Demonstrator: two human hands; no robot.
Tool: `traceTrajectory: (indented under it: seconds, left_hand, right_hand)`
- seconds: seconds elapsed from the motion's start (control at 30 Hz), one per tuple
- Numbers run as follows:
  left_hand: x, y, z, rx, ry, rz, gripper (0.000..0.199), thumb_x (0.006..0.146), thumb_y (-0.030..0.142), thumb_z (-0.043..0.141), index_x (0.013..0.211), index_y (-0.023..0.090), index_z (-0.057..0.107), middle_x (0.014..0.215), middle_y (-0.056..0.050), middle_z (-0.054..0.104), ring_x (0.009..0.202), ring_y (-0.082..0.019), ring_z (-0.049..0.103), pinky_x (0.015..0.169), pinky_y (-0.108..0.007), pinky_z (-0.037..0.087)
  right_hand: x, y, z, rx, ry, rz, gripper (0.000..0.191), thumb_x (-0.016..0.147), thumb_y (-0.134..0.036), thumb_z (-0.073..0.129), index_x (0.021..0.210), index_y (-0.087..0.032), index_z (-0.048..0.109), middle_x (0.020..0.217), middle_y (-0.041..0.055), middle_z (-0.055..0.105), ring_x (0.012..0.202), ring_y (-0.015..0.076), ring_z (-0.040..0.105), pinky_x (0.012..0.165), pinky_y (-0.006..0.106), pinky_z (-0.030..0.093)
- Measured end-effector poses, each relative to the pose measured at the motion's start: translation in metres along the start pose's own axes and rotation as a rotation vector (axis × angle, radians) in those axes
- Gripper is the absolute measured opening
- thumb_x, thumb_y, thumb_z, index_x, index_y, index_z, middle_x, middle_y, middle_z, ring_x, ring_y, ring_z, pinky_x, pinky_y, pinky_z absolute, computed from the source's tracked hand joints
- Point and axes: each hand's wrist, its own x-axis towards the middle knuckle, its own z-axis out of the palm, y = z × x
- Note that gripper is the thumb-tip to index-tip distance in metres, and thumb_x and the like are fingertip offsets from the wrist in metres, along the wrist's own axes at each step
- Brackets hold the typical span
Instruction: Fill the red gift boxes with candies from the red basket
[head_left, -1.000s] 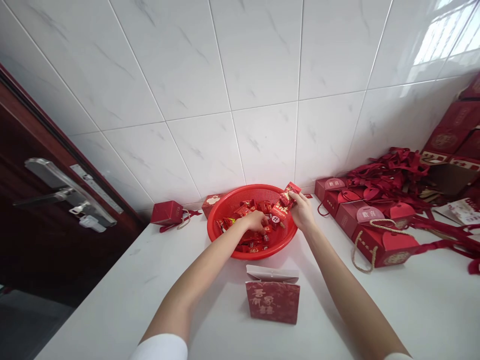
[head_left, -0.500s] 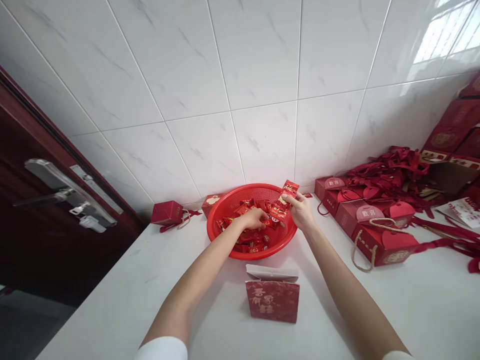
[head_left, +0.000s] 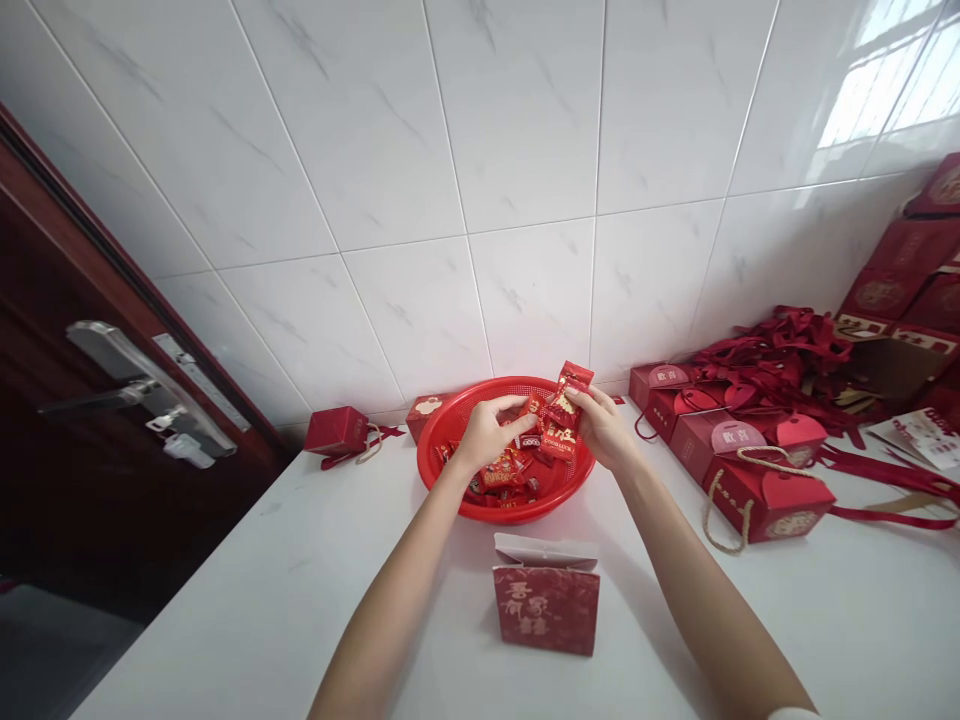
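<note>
Several red-wrapped candies (head_left: 504,472) lie in a red plastic basket (head_left: 433,478) against the tiled wall. Over its right side my right hand (head_left: 602,430) is closed on red candy packets (head_left: 561,440), fanned out between thumb and fingers. My left hand (head_left: 487,432) pinches a small red wrapped candy (head_left: 531,406) just beside those packets, above the pile. Whether the candy touches the packets I cannot tell. In front of the basket a dark red paper box (head_left: 547,612) with pale lettering stands upright, its top flaps open.
Red gift boxes (head_left: 757,490) with rope handles stand at right, beside a heap of red ribbons (head_left: 787,345). More boxes (head_left: 900,250) are stacked behind. Left of the basket sits a small red box (head_left: 336,432). A dark door (head_left: 97,480) with keys borders the white table (head_left: 285,580).
My left hand has risen out of the candy pile with a candy and moved toward the right hand's packets. My right hand stays nearly in place, still holding its packets.
</note>
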Motion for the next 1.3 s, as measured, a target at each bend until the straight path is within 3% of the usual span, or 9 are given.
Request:
traceTrajectory:
  seconds: [0.17,0.37,0.5,0.57,0.63,0.8,0.93,1.17,1.3]
  left_hand:
    - [-0.039,0.029,-0.001,0.005,0.128,0.037,0.034,0.08,0.038,0.072,0.107,0.018,0.072,0.103,-0.005,0.075,0.097,-0.022,0.069,0.09,-0.032,0.055]
    - [-0.078,0.049,-0.006,-0.007,0.146,0.104,0.041,0.081,0.032,0.073,0.119,0.022,0.06,0.101,-0.005,0.071,0.1,-0.02,0.067,0.093,-0.031,0.052]
    - [-0.108,0.061,-0.021,-0.028,-0.083,0.158,0.02,0.083,0.036,0.073,0.094,0.02,0.069,0.126,-0.01,0.063,0.119,-0.026,0.06,0.103,-0.038,0.048]
    - [-0.122,0.062,-0.026,0.01,-0.237,0.128,0.017,0.085,0.037,0.072,0.085,0.02,0.074,0.129,-0.01,0.062,0.123,-0.028,0.058,0.105,-0.039,0.046]
    - [-0.131,0.059,-0.024,0.034,-0.282,0.069,0.018,0.089,0.037,0.068,0.091,0.022,0.078,0.123,-0.01,0.066,0.118,-0.026,0.06,0.102,-0.037,0.048]
    - [-0.135,0.04,-0.003,-0.013,-0.149,-0.08,0.025,0.09,0.041,0.066,0.093,0.02,0.079,0.098,-0.009,0.07,0.092,-0.022,0.067,0.085,-0.034,0.054]
    - [-0.133,0.032,0.007,-0.055,-0.113,-0.157,0.025,0.084,0.042,0.072,0.089,0.019,0.08,0.103,-0.01,0.07,0.098,-0.023,0.066,0.09,-0.036,0.052]
    - [-0.133,0.032,0.01,-0.155,-0.071,-0.216,0.023,0.079,0.04,0.075,0.087,0.019,0.08,0.105,-0.011,0.072,0.101,-0.026,0.065,0.095,-0.039,0.049]
    - [-0.134,0.036,0.005,-0.254,-0.181,-0.319,0.034,0.069,0.031,0.081,0.101,0.02,0.078,0.119,-0.01,0.07,0.103,-0.027,0.066,0.09,-0.039,0.052]
  right_hand:
    - [-0.026,-0.027,0.021,-0.044,-0.13,0.042,0.036,0.064,-0.043,0.088,0.086,-0.019,0.073,0.085,0.0065,0.076,0.075,0.0235,0.071,0.066,0.033,0.057]
    - [-0.056,-0.051,0.035,-0.091,-0.213,0.077,0.037,0.065,-0.041,0.088,0.089,-0.018,0.072,0.08,0.0069,0.076,0.074,0.025,0.072,0.065,0.035,0.059]
    - [-0.077,-0.071,0.035,-0.183,-0.259,0.037,0.028,0.077,-0.039,0.081,0.093,-0.02,0.071,0.085,0.006,0.077,0.08,0.0236,0.073,0.07,0.034,0.059]
    - [-0.087,-0.079,0.033,-0.234,-0.297,0.034,0.023,0.082,-0.037,0.076,0.098,-0.021,0.07,0.087,0.0052,0.077,0.08,0.0226,0.074,0.072,0.034,0.059]
    - [-0.095,-0.083,0.032,-0.284,-0.341,0.042,0.024,0.085,-0.036,0.074,0.104,-0.021,0.07,0.089,0.0054,0.077,0.08,0.0227,0.074,0.073,0.035,0.059]
    - [-0.104,-0.078,0.033,-0.417,-0.457,0.077,0.032,0.085,-0.036,0.073,0.113,-0.021,0.069,0.096,0.0064,0.076,0.09,0.0242,0.072,0.082,0.039,0.057]
    - [-0.105,-0.073,0.032,-0.506,-0.5,0.091,0.033,0.086,-0.039,0.072,0.113,-0.02,0.068,0.095,0.006,0.076,0.093,0.0239,0.07,0.084,0.038,0.054]
    - [-0.104,-0.071,0.031,-0.647,-0.431,0.039,0.038,0.082,-0.045,0.073,0.111,-0.02,0.07,0.094,0.0048,0.073,0.084,0.0207,0.065,0.077,0.034,0.052]
    - [-0.103,-0.07,0.033,-0.632,-0.467,0.042,0.038,0.083,-0.045,0.071,0.113,-0.021,0.069,0.088,0.003,0.071,0.08,0.0189,0.064,0.074,0.033,0.052]
